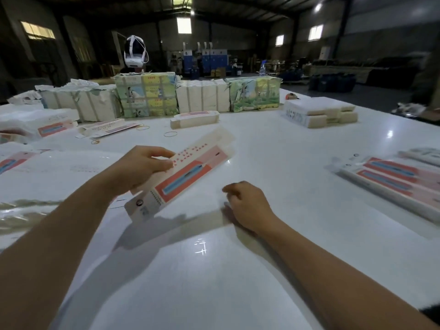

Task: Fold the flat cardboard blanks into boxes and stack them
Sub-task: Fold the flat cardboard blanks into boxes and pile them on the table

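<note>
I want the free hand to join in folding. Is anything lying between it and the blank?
Nothing visible does. The right hand rests on bare white table, and only open tabletop separates it from the cardboard blank that the left hand holds tilted above the surface.

text | cardboard blank (183, 173) | red print, blurred, unreadable
</note>
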`<state>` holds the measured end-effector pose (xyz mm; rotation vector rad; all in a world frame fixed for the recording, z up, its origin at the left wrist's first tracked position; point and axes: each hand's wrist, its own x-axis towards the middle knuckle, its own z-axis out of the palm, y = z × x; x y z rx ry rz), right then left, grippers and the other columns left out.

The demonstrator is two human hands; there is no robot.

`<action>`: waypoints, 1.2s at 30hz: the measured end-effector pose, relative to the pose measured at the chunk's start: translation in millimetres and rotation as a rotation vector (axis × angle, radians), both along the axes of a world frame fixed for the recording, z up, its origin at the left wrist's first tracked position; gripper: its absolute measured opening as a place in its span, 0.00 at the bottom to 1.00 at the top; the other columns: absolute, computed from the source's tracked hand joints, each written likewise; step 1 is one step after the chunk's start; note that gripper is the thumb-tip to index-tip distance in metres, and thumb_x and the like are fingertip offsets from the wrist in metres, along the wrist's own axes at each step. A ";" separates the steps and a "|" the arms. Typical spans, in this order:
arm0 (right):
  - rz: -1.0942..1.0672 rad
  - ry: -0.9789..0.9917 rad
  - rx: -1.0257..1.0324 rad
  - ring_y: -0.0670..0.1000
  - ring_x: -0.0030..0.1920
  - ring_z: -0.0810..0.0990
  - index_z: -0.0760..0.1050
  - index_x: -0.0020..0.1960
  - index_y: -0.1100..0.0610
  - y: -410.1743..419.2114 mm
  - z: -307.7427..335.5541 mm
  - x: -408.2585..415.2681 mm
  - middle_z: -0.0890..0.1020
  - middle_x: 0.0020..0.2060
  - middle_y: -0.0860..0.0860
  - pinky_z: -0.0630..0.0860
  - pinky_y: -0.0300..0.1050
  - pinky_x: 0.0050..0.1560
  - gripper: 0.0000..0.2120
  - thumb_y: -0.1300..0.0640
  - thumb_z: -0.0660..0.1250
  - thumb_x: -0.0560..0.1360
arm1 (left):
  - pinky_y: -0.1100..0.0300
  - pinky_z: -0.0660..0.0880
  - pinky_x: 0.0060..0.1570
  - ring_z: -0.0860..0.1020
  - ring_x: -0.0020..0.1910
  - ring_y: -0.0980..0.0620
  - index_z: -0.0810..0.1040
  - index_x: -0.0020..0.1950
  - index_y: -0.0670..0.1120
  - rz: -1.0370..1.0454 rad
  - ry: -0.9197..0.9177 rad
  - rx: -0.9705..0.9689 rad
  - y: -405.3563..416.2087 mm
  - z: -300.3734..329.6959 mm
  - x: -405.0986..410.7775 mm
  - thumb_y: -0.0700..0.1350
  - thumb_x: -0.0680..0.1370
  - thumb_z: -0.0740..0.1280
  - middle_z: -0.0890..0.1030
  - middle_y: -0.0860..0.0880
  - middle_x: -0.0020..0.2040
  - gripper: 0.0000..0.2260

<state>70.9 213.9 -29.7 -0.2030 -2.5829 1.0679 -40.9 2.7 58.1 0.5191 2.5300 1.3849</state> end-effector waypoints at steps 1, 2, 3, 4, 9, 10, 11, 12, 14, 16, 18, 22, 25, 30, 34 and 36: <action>-0.056 0.039 -0.291 0.54 0.51 0.80 0.79 0.56 0.55 1.8 5.2 2.1 0.81 0.53 0.52 0.77 0.43 0.53 0.12 0.59 0.57 0.80 | 0.60 0.77 0.26 0.84 0.36 0.53 0.79 0.48 0.61 -0.055 -0.013 0.008 6.3 -6.4 7.8 0.44 0.78 0.66 0.84 0.56 0.37 0.10; -0.103 0.079 -0.619 0.54 0.45 0.82 0.79 0.51 0.56 4.4 12.3 4.5 0.83 0.47 0.54 0.81 0.44 0.44 0.12 0.56 0.56 0.81 | 0.61 0.77 0.27 0.84 0.37 0.54 0.79 0.48 0.62 -0.102 -0.019 0.013 10.9 -12.8 14.8 0.44 0.78 0.65 0.83 0.58 0.37 0.10; -0.116 0.102 -0.921 0.54 0.39 0.82 0.78 0.48 0.57 9.3 18.4 7.0 0.83 0.42 0.55 0.80 0.44 0.35 0.15 0.52 0.55 0.82 | 0.61 0.78 0.27 0.84 0.38 0.54 0.78 0.48 0.62 -0.142 -0.026 0.017 14.5 -18.5 21.1 0.44 0.79 0.64 0.83 0.58 0.38 0.11; -0.090 0.103 -1.146 0.54 0.34 0.82 0.77 0.46 0.58 14.9 22.4 10.0 0.83 0.38 0.57 0.78 0.43 0.29 0.20 0.46 0.53 0.82 | 0.60 0.78 0.28 0.84 0.39 0.53 0.78 0.49 0.62 -0.171 -0.038 0.020 17.3 -23.8 26.8 0.45 0.79 0.64 0.83 0.58 0.39 0.10; 0.080 0.088 -1.068 0.53 0.26 0.79 0.74 0.40 0.61 14.1 25.9 18.6 0.83 0.33 0.57 0.71 0.39 0.22 0.12 0.57 0.59 0.79 | 0.61 0.78 0.33 0.83 0.38 0.51 0.78 0.55 0.59 -0.137 0.025 -0.084 25.4 -46.5 43.7 0.48 0.80 0.63 0.83 0.54 0.45 0.08; 0.063 0.093 -1.012 0.53 0.25 0.78 0.72 0.39 0.62 12.2 24.6 17.5 0.83 0.32 0.57 0.72 0.40 0.22 0.10 0.61 0.60 0.79 | 0.63 0.76 0.34 0.81 0.38 0.53 0.77 0.60 0.56 -0.119 0.144 -0.165 27.0 -50.3 44.6 0.51 0.80 0.61 0.82 0.53 0.50 0.11; 0.043 0.102 -0.972 0.53 0.25 0.78 0.70 0.38 0.62 10.1 24.4 17.4 0.83 0.30 0.56 0.72 0.40 0.22 0.10 0.64 0.59 0.78 | 0.63 0.75 0.36 0.79 0.41 0.54 0.75 0.65 0.53 -0.118 0.305 -0.278 29.2 -53.2 45.1 0.57 0.79 0.58 0.81 0.51 0.55 0.17; 0.031 0.115 -0.938 0.54 0.24 0.78 0.70 0.38 0.62 8.2 24.3 17.5 0.83 0.30 0.56 0.73 0.41 0.22 0.09 0.65 0.60 0.78 | 0.59 0.76 0.41 0.77 0.46 0.54 0.72 0.69 0.52 -0.120 0.464 -0.401 32.9 -55.5 46.7 0.63 0.77 0.55 0.78 0.49 0.60 0.25; 0.043 0.140 -0.887 0.54 0.25 0.79 0.73 0.40 0.63 4.7 23.3 18.3 0.82 0.31 0.56 0.75 0.42 0.23 0.08 0.65 0.61 0.78 | 0.49 0.73 0.54 0.72 0.57 0.49 0.63 0.74 0.49 -0.105 0.691 -0.576 44.6 -57.2 57.5 0.75 0.69 0.52 0.71 0.48 0.67 0.41; 0.073 0.168 -0.839 0.55 0.28 0.80 0.76 0.40 0.65 1.0 23.2 21.0 0.82 0.33 0.56 0.76 0.43 0.26 0.07 0.65 0.63 0.76 | 0.48 0.68 0.58 0.69 0.61 0.46 0.58 0.75 0.47 -0.080 0.833 -0.658 56.8 -59.5 70.3 0.78 0.62 0.50 0.69 0.48 0.68 0.51; 0.103 0.193 -0.873 0.55 0.32 0.81 0.78 0.41 0.65 0.1 24.9 21.8 0.83 0.35 0.57 0.77 0.44 0.28 0.07 0.63 0.64 0.76 | 0.48 0.70 0.53 0.72 0.57 0.44 0.62 0.73 0.43 -0.078 0.920 -0.582 64.3 -60.5 77.7 0.75 0.62 0.56 0.73 0.44 0.64 0.49; 0.330 0.119 -1.219 0.53 0.36 0.82 0.78 0.50 0.65 5.3 30.6 22.5 0.83 0.38 0.57 0.78 0.42 0.32 0.10 0.59 0.61 0.78 | 0.48 0.71 0.48 0.74 0.50 0.42 0.68 0.68 0.39 -0.076 1.006 -0.307 63.4 -54.8 78.7 0.64 0.64 0.74 0.76 0.41 0.56 0.42; 0.496 0.065 -1.344 0.53 0.40 0.84 0.76 0.54 0.64 7.6 31.7 25.7 0.84 0.42 0.56 0.80 0.42 0.36 0.13 0.58 0.63 0.73 | 0.48 0.70 0.50 0.74 0.50 0.42 0.68 0.67 0.40 -0.064 1.052 -0.233 60.5 -50.8 82.0 0.66 0.64 0.70 0.76 0.42 0.56 0.41; 0.422 0.101 -0.965 0.55 0.39 0.84 0.80 0.48 0.61 18.5 35.4 27.7 0.85 0.40 0.55 0.80 0.42 0.31 0.07 0.69 0.64 0.75 | 0.47 0.70 0.51 0.75 0.50 0.40 0.70 0.66 0.38 -0.122 1.116 -0.334 52.2 -47.6 85.1 0.67 0.63 0.71 0.77 0.40 0.56 0.42; 0.295 0.165 -0.660 0.54 0.34 0.84 0.81 0.44 0.59 22.8 35.4 28.7 0.85 0.35 0.52 0.80 0.43 0.28 0.11 0.71 0.64 0.74 | 0.48 0.72 0.45 0.77 0.45 0.39 0.74 0.62 0.37 -0.132 1.156 -0.478 51.1 -42.7 86.8 0.60 0.58 0.79 0.79 0.39 0.52 0.42; 0.261 0.159 -0.600 0.53 0.28 0.82 0.80 0.45 0.60 23.8 35.3 28.6 0.83 0.30 0.52 0.79 0.43 0.27 0.10 0.72 0.63 0.74 | 0.51 0.73 0.40 0.78 0.40 0.39 0.76 0.58 0.37 -0.114 1.150 -0.479 51.9 -40.0 88.5 0.56 0.57 0.81 0.80 0.39 0.47 0.37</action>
